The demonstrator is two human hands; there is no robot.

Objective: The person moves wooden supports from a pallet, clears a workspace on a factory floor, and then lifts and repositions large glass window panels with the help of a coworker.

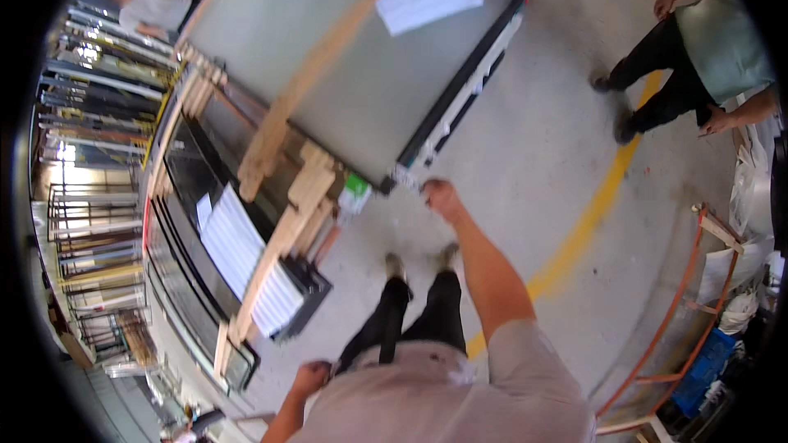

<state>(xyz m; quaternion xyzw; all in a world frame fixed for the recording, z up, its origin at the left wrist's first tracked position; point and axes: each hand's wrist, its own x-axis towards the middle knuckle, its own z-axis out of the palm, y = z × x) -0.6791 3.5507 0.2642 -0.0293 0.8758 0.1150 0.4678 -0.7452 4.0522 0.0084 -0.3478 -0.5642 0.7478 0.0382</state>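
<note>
My right hand (443, 199) reaches forward with its fingers closed, beside the near corner of a large framed glass pane (345, 90). A whitish strip (404, 177) at that corner lies next to the fingertips; whether they grip it or anything else cannot be made out. Low by my left hip hangs my left hand (310, 378), its fingers curled and whatever is in them hidden. Across the glass runs a wooden plank (324, 57), and a white paper sheet (428, 0) lies on the pane. A green and white label (355, 190) shows near the pane's lower edge.
Wooden beams (275, 262) hold several dark-framed panes (193, 238) on the left. Long profiles fill racks (98, 90) beyond, near a person (156, 4). Another person (681, 57) stands right, near a yellow floor line (591, 226). An orange frame (685, 295) stands lower right.
</note>
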